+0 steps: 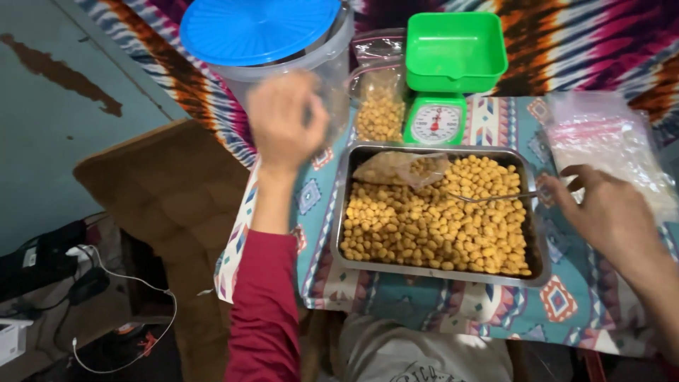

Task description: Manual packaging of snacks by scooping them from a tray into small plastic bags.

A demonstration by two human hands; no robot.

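My left hand (pixel 284 120) is raised against the side of a large clear plastic jar (pixel 332 53) with a blue lid (pixel 258 28); the hand is blurred and whether it grips the jar is unclear. My right hand (pixel 601 212) holds the handle of a metal spoon (pixel 488 197) whose bowl rests among yellow round snacks (pixel 431 226) filling a metal tray (pixel 339 212). A partly filled clear bag (pixel 399 168) lies on the snacks at the tray's far left.
A green kitchen scale (pixel 435 120) with a green bowl (pixel 456 49) stands behind the tray, a filled snack bag (pixel 380 106) beside it. A stack of clear zip bags (pixel 608 138) lies right. A patterned cloth (pixel 566 297) covers the table; cables (pixel 134 283) lie on the floor left.
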